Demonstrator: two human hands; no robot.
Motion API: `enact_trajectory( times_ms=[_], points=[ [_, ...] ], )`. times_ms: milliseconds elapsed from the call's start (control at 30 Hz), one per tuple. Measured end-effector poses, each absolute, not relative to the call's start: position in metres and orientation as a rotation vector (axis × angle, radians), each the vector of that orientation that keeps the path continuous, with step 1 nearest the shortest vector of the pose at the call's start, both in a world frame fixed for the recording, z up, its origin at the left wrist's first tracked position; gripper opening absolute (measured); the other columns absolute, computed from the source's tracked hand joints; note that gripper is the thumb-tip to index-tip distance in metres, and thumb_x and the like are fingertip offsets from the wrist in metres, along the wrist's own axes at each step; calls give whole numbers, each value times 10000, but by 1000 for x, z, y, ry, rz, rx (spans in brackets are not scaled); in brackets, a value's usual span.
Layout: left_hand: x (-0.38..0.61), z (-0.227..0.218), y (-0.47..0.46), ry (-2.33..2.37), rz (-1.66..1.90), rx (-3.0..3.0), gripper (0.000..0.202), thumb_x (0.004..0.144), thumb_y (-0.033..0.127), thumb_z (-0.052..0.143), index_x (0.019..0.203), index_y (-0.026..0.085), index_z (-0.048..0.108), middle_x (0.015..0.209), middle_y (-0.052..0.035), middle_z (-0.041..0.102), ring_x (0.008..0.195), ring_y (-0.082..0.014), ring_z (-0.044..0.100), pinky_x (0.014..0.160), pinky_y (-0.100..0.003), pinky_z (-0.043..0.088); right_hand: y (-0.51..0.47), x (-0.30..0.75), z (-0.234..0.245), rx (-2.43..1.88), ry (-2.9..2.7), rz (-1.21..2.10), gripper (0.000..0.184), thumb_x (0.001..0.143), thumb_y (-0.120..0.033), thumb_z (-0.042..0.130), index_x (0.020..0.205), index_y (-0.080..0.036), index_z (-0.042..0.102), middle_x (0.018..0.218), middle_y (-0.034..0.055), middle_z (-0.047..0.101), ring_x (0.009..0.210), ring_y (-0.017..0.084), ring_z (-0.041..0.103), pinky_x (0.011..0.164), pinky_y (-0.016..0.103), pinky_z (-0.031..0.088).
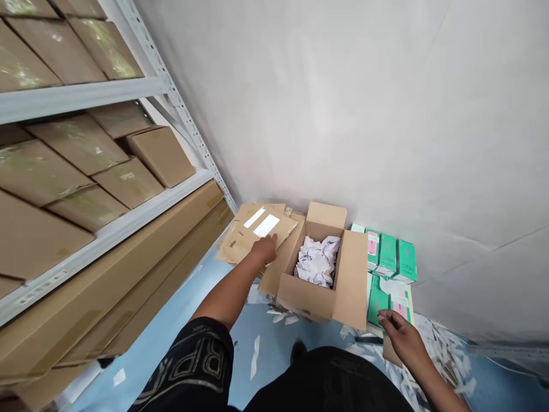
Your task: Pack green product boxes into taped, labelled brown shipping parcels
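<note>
An open cardboard box (309,297) stands on the blue floor by the wall, with crumpled white paper (317,260) inside. My left hand (265,249) reaches out to the left of it and rests, fingers stretched, on a pile of flattened cardboard (246,234) bearing white labels. My right hand (401,335) is low at the right, its fingers curled at the edge of a green and pink carton (397,303). More green cartons (392,254) stand against the wall right of the box.
A metal rack (103,237) full of brown boxes fills the left side, with long flat cartons (128,274) on its bottom level. White paper scraps (437,349) litter the floor at the right and in front of the box. A pale wall stands behind.
</note>
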State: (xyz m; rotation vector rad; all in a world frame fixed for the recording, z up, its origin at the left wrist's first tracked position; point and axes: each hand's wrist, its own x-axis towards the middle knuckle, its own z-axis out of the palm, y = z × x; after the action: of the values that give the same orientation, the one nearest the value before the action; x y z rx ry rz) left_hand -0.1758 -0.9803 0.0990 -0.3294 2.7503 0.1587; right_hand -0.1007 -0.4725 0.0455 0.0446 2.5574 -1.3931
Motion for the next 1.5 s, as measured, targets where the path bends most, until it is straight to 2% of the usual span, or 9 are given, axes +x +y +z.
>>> enact_trajectory(
  times_ms=[133, 333, 467, 633, 733, 833, 1000, 1233, 1500],
  points=[
    [-172, 88, -987, 2782, 119, -194, 776, 837, 389, 622, 1543, 198, 362, 1489, -231, 505, 1338, -390, 527, 1038, -523, 467, -489, -87, 50, 83, 2619, -1333, 431, 805, -607, 645, 980, -237, 777, 1026, 56, 801, 965, 285, 730, 815, 336, 570],
    [-187, 76, -1006, 2601, 72, -192, 1134, 714, 489, 759, 1644, 272, 149, 1733, -166, 22, 1572, -454, 63, 1151, -703, 277, -494, -66, 52, 158, 2671, -1269, 440, 820, -620, 619, 988, -240, 764, 1045, 66, 796, 982, 288, 726, 853, 345, 560],
    [-188, 71, -1016, 2555, 53, -90, 1390, 547, 444, 888, 1657, 297, 63, 1731, -165, -40, 1576, -456, 32, 1152, -684, 299, -491, -55, 52, 157, 2664, -1265, 456, 835, -646, 591, 972, -241, 751, 1040, 73, 797, 990, 297, 728, 857, 349, 556],
    [-173, 74, -1015, 2649, 148, 63, 1179, 627, 345, 789, 1641, 214, 204, 1720, -173, 130, 1566, -422, 169, 1179, -506, 358, -485, -47, 51, 177, 2670, -1308, 480, 807, -670, 600, 958, -243, 759, 1061, 75, 796, 1008, 309, 728, 879, 366, 555],
    [-167, 86, -1010, 2742, 242, 9, 1020, 691, 299, 731, 1609, 209, 296, 1614, -178, 415, 1464, -341, 442, 1124, -402, 428, -474, -40, 50, 178, 2678, -1332, 466, 796, -665, 619, 958, -254, 768, 1057, 63, 799, 1011, 315, 729, 862, 364, 565],
    [-164, 103, -1003, 2821, 223, -132, 907, 760, 243, 663, 1595, 186, 312, 1364, -201, 657, 1232, -327, 653, 990, -391, 507, -460, -31, 46, 200, 2701, -1334, 461, 800, -665, 611, 943, -258, 772, 1052, 62, 802, 1013, 320, 733, 850, 362, 573],
    [-165, 151, -995, 2976, 235, -366, 593, 884, 275, 542, 1471, 212, 492, 1231, -168, 727, 1129, -313, 693, 926, -371, 512, -439, -18, 35, 309, 2725, -1292, 466, 762, -677, 614, 921, -270, 775, 1025, 56, 810, 990, 336, 743, 848, 385, 577],
    [-151, 272, -992, 3250, 1041, -271, 565, 804, 199, 556, 1364, 232, 626, 1279, -56, 731, 1184, -269, 660, 1020, -340, 499, -439, -18, 34, 322, 2737, -1211, 490, 786, -699, 574, 958, -280, 764, 1064, 53, 804, 1007, 338, 739, 846, 387, 564],
    [-125, 327, -900, 2293, 2276, 212, 723, 730, 246, 710, 1440, 212, 577, 1205, -87, 757, 1076, -272, 719, 926, -374, 577, -476, -27, 69, 302, 2594, -1686, 450, 821, -646, 657, 1020, -253, 752, 1074, 84, 795, 1089, 341, 721, 950, 413, 564]
  ],
)
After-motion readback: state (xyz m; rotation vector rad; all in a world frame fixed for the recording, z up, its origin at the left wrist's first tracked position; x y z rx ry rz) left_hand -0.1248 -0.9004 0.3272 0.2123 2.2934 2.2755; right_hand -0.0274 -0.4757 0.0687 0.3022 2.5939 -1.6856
